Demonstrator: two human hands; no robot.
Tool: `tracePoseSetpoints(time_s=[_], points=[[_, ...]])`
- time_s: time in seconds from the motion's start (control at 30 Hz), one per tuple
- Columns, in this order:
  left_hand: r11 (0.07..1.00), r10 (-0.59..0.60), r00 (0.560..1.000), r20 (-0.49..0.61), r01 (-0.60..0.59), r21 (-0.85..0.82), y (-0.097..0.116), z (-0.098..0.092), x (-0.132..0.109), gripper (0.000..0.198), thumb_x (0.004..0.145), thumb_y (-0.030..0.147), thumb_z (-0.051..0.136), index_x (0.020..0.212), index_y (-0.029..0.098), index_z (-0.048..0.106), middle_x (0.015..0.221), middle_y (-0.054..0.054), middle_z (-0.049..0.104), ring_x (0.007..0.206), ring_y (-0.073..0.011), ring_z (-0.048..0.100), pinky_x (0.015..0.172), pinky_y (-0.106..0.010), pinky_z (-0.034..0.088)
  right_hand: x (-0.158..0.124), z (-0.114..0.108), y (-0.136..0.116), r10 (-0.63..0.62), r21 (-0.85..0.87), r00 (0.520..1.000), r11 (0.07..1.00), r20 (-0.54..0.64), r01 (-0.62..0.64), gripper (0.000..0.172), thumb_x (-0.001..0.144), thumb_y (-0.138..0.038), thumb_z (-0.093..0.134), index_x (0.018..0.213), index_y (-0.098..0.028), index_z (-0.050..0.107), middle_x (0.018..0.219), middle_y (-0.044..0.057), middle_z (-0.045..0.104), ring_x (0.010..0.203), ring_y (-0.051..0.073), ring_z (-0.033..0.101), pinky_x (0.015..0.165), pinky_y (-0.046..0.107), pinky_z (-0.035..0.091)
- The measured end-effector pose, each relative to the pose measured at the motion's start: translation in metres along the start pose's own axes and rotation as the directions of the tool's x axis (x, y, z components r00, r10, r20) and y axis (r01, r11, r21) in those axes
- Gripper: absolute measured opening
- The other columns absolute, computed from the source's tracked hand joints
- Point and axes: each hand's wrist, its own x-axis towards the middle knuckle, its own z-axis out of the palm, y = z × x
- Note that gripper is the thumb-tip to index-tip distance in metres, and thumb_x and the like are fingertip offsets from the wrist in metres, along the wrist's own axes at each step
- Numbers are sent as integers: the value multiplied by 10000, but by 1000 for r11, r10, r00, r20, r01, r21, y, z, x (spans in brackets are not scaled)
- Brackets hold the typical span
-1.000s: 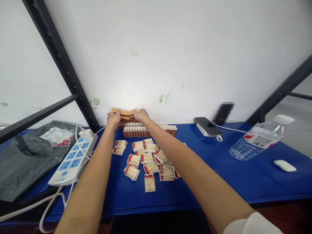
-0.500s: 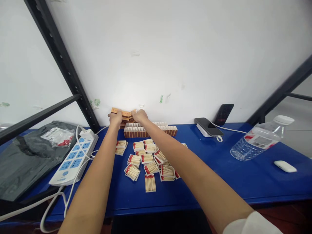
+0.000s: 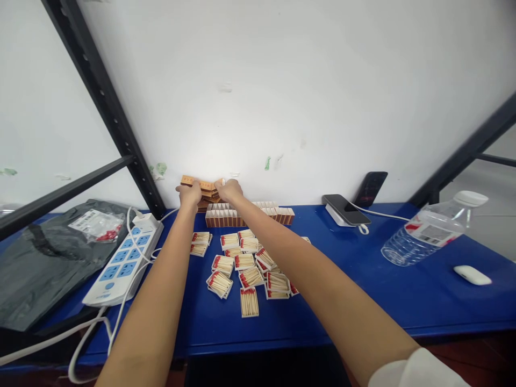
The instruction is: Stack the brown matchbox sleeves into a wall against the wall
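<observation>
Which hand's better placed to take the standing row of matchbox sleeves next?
Probably the right hand: it sits just behind the sleeve row, while the left hand is off its left end.

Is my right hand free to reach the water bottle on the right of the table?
Probably not straight away: the right hand, with the left hand, grips the stack of matchbox sleeves at the back. Once it lets go, bare blue table leads to the water bottle.
</observation>
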Motion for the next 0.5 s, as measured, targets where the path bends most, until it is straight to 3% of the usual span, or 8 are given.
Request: tracePoseSetpoints(time_s=[0.13,0.5], points=[[998,4,1000,14,-3,-62,3,-1,3,518,982,360,612,1373,140,353,1341,-240,625,936,-277,748,638,-383,634,0,0,-4,-28,-5,1000,1000,-4,28,492,931,-489,555,1191,-79,635,1118,202,732,1026,330,708,787,357,528],[993,62,998,6,-61,-102,13,-11,-8,429,989,364,598,1295,161,377,1319,-229,638,970,-276,744,641,-408,652,-7,-5,-12,-68,5,997,998,-30,68,480,903,-514,589,1133,-97,644,1091,198,741,972,314,713,741,344,529]])
